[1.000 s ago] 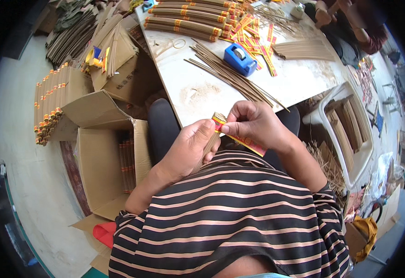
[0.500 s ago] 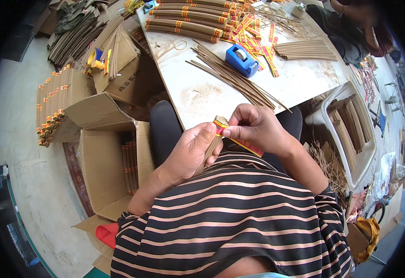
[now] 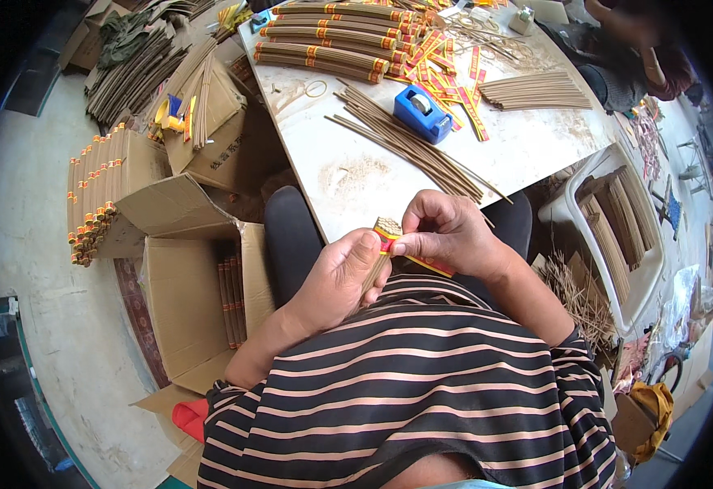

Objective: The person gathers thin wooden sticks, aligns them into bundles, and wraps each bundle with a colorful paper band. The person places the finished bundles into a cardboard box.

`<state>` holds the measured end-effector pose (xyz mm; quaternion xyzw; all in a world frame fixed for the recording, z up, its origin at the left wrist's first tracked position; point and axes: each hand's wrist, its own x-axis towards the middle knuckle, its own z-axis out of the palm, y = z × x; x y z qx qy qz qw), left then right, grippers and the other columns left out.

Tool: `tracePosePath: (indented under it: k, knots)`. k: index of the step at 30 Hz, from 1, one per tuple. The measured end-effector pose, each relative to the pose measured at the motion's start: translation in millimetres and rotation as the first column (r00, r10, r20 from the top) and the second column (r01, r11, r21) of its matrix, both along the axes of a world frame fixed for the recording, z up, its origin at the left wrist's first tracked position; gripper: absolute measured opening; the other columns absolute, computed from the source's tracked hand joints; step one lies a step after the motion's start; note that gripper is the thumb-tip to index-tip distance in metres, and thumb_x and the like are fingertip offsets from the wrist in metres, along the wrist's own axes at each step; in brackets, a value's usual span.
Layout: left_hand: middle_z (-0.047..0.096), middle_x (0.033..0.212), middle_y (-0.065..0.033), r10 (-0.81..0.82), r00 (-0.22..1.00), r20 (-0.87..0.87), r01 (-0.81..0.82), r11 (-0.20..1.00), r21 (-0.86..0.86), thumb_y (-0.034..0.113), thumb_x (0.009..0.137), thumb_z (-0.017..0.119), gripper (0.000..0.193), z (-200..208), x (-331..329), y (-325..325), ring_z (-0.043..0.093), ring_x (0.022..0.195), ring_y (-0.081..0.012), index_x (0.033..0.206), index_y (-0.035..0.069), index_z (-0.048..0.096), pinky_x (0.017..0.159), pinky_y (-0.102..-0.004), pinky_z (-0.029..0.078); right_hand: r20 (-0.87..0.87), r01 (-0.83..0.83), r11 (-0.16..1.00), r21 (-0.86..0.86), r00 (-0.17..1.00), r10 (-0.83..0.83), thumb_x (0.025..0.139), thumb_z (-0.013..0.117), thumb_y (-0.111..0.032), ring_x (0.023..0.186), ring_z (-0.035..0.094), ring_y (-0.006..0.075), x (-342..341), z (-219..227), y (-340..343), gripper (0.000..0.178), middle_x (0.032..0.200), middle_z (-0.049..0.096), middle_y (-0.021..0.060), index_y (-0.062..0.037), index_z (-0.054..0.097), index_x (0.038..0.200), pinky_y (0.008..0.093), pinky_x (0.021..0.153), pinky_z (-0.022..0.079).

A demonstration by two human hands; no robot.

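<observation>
My left hand [image 3: 338, 281] is closed round a bundle of thin brown incense sticks [image 3: 388, 226], held upright-tilted in front of my striped shirt. A red and yellow paper label [image 3: 434, 267] circles the bundle just below its top ends, and its loose tail hangs off to the right. My right hand [image 3: 457, 236] pinches this label between thumb and fingers, right beside the bundle. The bundle's lower part is hidden by my left hand. Beyond my hands, loose incense sticks [image 3: 409, 147] lie on the white table [image 3: 356, 175], next to a blue tape dispenser [image 3: 423, 112].
Banded incense bundles [image 3: 324, 61] and scattered labels [image 3: 472, 110] lie farther back on the table. An open cardboard box [image 3: 181, 301] stands at left, beyond it stacked bundles [image 3: 96, 196]. To the right is a white bin [image 3: 564, 204] of sticks. Another person [image 3: 617, 61] sits at far right.
The label's loose tail shows shorter than before, as more of it lies near the bundle. Both hands keep their grips, and the whole view has shifted slightly.
</observation>
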<state>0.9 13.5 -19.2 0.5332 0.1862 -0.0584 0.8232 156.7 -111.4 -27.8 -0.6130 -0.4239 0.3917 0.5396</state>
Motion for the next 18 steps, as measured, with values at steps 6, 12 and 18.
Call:
tracePosePath:
  k: [6, 12, 18]
  knots:
    - [0.048, 0.071, -0.0019, 0.020, 1.000, 0.009, -0.021, 0.993, 0.119, 0.043, 0.096, 0.034, 0.042, 3.6, -0.1, -3.7, 0.043, 0.056, -0.0052, 0.100, 0.003, 0.047, 0.052, -0.0158, 0.037, 0.422, 0.066, 0.941, 0.332, 0.882, -0.211, 0.067, 0.078, -0.023, 0.062, 0.052, 0.0164, 4.2, -6.3, 6.6, 0.030, 0.067, 0.053, 0.0045, -0.0061, 0.056, 0.078, 0.0285, 0.057, 0.044]
    - [0.046, 0.067, 0.0004, 0.099, 0.995, 0.034, -0.104, 0.957, 0.270, 0.038, 0.097, 0.035, 0.040, 8.0, -0.4, -9.5, 0.042, 0.057, -0.0044, 0.097, 0.001, 0.049, 0.052, -0.0172, 0.037, 0.445, 0.157, 0.979, 0.126, 0.874, -0.197, 0.070, 0.075, -0.019, 0.060, 0.055, 0.0215, -12.3, 13.1, -1.4, 0.019, 0.064, 0.056, 0.0073, -0.0043, 0.062, 0.069, 0.0315, 0.052, 0.044]
    - [0.047, 0.069, 0.0000, 0.143, 0.989, 0.032, -0.145, 0.935, 0.323, 0.037, 0.097, 0.036, 0.038, 12.2, 1.3, -13.3, 0.043, 0.058, -0.0043, 0.100, 0.001, 0.048, 0.053, -0.0175, 0.038, 0.326, 0.194, 0.978, 0.075, 0.922, -0.207, 0.079, 0.068, -0.015, 0.060, 0.054, 0.0135, -24.2, 8.0, -4.3, 0.016, 0.070, 0.059, 0.0064, -0.0001, 0.067, 0.086, 0.0267, 0.051, 0.044]
